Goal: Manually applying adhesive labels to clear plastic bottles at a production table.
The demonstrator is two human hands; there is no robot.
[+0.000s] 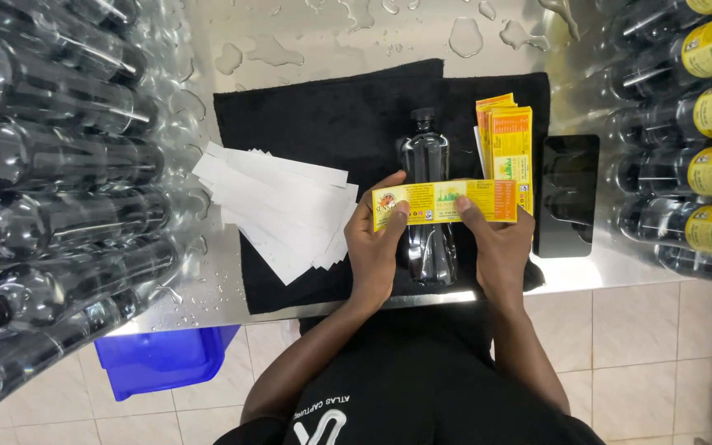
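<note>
Yellow label [445,202] held crosswise, left hand [377,247] and right hand [500,247] pinching ends; bottle [427,206] cap points away.

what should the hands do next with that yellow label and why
Probably lower the yellow label onto the clear bottle and press it on. Both the left hand and right hand hold it flat across the bottle, which lies on the black cloth with no label yet.

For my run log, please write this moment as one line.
left hand: holds yellow paper label | right hand: holds same label | under it: clear plastic bottle
</note>
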